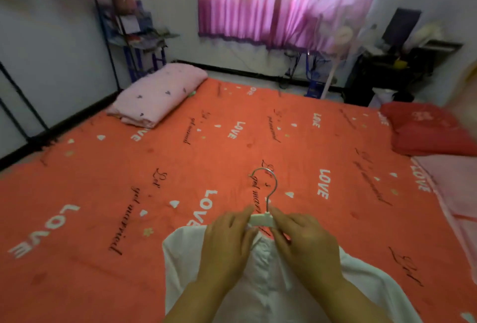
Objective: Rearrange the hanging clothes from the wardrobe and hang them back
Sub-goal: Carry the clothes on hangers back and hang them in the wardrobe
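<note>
Your two hands are close together at the neck of the hanger (260, 219), low in the middle of the view. Your left hand (227, 248) pinches the left end of its white bar, forefinger on top, thumb down by the collar. Your right hand (307, 248) pinches the right end, just under the base of the metal hook (271, 186). Thumbs nearly meet; can't tell if they touch. The hook points away from you, lying over the bed sheet (154, 168). The white shirt (180, 258) lies flat on the near edge of the bed, collar toward the hanger, front placket running down between your forearms. The hanger's arms are hidden by your hands and the fabric, so can't tell how far it sits inside the shirt. The sheet is orange-red with white "LOVE" print and hearts. A folded pink blanket (157, 95) sits at the far left corner of the bed, a red pillow (426, 129) at the right edge. A pink curtain (284, 0) hangs on the far wall, a standing fan (340, 36) beside it, and a black metal rack (111, 26) stands along the left wall.
</note>
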Demonstrator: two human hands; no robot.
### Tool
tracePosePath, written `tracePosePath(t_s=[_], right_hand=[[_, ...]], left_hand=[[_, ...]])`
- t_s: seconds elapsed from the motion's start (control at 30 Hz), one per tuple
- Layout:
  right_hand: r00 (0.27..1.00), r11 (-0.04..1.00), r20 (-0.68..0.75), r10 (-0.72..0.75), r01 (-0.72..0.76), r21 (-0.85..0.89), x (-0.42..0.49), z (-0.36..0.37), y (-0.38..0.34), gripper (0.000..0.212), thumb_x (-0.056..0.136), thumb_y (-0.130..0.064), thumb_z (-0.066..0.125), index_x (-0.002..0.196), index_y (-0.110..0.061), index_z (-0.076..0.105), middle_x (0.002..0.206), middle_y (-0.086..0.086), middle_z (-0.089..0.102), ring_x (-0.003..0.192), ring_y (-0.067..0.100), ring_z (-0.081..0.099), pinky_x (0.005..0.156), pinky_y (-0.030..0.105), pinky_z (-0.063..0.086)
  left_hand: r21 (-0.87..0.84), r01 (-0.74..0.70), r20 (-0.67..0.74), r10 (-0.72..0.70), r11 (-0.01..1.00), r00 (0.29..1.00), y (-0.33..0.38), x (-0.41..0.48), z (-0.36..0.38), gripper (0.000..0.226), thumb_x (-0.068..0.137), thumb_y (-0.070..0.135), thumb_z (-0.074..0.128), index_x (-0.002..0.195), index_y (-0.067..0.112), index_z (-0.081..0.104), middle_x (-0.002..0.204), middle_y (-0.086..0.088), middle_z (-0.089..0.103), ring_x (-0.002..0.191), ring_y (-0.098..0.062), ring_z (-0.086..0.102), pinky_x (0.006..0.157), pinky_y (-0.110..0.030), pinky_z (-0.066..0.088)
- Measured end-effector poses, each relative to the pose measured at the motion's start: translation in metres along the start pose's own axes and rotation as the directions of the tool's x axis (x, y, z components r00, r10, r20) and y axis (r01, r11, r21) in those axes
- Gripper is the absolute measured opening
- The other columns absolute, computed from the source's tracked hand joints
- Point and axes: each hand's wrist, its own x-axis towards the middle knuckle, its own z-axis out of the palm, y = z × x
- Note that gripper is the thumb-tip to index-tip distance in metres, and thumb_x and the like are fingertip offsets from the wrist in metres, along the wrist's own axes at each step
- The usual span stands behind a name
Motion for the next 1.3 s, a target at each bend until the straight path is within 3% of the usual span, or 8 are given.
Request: tracePosePath(t_s=[0.1, 0.27, 0.47, 0.6, 0.87, 1.07, 1.2, 1.3], right_hand=[[0.987, 0.989, -0.095, -0.127, 0.134, 0.067, 0.029, -0.043, -0.057, 0.034, 0.062, -0.027, 0.085, 0.096, -0.027, 0.076, 0.059, -0.008, 0.062, 0.053, 0.017, 0.061, 0.04, 0.017, 0.041], [0.911, 0.898, -0.242, -0.334, 0.385, 0.211, 0.058, -0.106, -0.167, 0.042, 0.057, -0.023, 0.09, 0.097, -0.023, 0.076, 0.056, 0.0, 0.059, 0.047, 0.021, 0.058, 0.039, 0.02, 0.041], [0.797, 0.677, -0.367, -0.48, 0.602, 0.423, 0.054, -0.153, -0.318, 0.044, 0.06, -0.018, 0.088, 0.102, -0.018, 0.075, 0.061, 0.007, 0.062, 0.049, 0.025, 0.059, 0.04, 0.028, 0.046], [0.719, 0.512, -0.426, -0.549, 0.692, 0.509, 0.03, -0.175, -0.43, 0.043, 0.058, -0.02, 0.089, 0.099, -0.02, 0.075, 0.064, 0.004, 0.064, 0.05, 0.023, 0.061, 0.037, 0.028, 0.044], [0.543, 0.183, -0.507, -0.669, 0.782, 0.596, -0.049, -0.202, -0.671, 0.049, 0.059, -0.019, 0.088, 0.105, -0.025, 0.072, 0.065, 0.0, 0.062, 0.046, 0.02, 0.057, 0.038, 0.022, 0.028], [0.425, -0.03, -0.546, -0.722, 0.769, 0.639, -0.121, -0.228, -0.858, 0.053, 0.058, -0.011, 0.088, 0.107, -0.021, 0.071, 0.076, 0.002, 0.069, 0.056, 0.023, 0.064, 0.034, 0.03, 0.043], [0.385, -0.098, -0.53, -0.755, 0.733, 0.673, -0.159, -0.246, -0.963, 0.047, 0.057, -0.014, 0.089, 0.1, -0.023, 0.072, 0.07, -0.001, 0.066, 0.052, 0.02, 0.062, 0.033, 0.027, 0.039], [0.323, -0.172, -0.516, -0.793, 0.695, 0.699, -0.177, -0.248, -1.034, 0.039, 0.072, -0.023, 0.079, 0.11, -0.028, 0.068, 0.079, -0.001, 0.066, 0.063, 0.023, 0.064, 0.044, 0.029, 0.041]], left_hand=[[0.044, 0.017, -0.144, -0.01, 0.999, 0.99, 0.012, -0.016, -0.088, 0.053, 0.077, 0.017, 0.068, 0.128, 0.018, 0.055, 0.082, 0.002, 0.063, 0.072, -0.021, 0.062, 0.062, -0.035, 0.047], [0.176, 0.13, -0.391, -0.052, 0.976, 0.919, 0.031, -0.074, -0.228, 0.054, 0.074, 0.021, 0.065, 0.127, 0.016, 0.055, 0.081, -0.003, 0.064, 0.067, -0.025, 0.062, 0.059, -0.039, 0.049], [0.36, 0.342, -0.608, -0.06, 0.868, 0.792, 0.046, -0.18, -0.375, 0.045, 0.082, 0.034, 0.048, 0.12, 0.015, 0.062, 0.081, -0.005, 0.063, 0.067, -0.024, 0.063, 0.062, -0.034, 0.051], [0.41, 0.496, -0.718, -0.064, 0.766, 0.693, 0.044, -0.268, -0.455, 0.038, 0.081, 0.029, 0.061, 0.116, 0.015, 0.066, 0.082, -0.005, 0.062, 0.064, -0.023, 0.062, 0.058, -0.035, 0.05], [0.332, 0.741, -0.869, -0.116, 0.584, 0.481, 0.017, -0.458, -0.602, 0.04, 0.08, 0.026, 0.063, 0.12, 0.02, 0.063, 0.085, -0.003, 0.058, 0.067, -0.021, 0.06, 0.062, -0.041, 0.053], [0.22, 0.873, -0.952, -0.1, 0.435, 0.29, -0.012, -0.604, -0.714, 0.039, 0.08, 0.023, 0.066, 0.119, 0.023, 0.064, 0.093, -0.006, 0.059, 0.08, -0.024, 0.061, 0.075, -0.044, 0.052], [0.19, 0.93, -0.971, -0.081, 0.316, 0.225, -0.027, -0.68, -0.781, 0.039, 0.081, 0.026, 0.065, 0.12, 0.025, 0.063, 0.097, -0.006, 0.06, 0.083, -0.024, 0.059, 0.077, -0.042, 0.051], [0.163, 0.959, -0.981, -0.061, 0.233, 0.182, -0.046, -0.724, -0.825, 0.039, 0.084, 0.023, 0.066, 0.122, 0.025, 0.062, 0.101, -0.005, 0.058, 0.085, -0.024, 0.057, 0.079, -0.04, 0.05]])
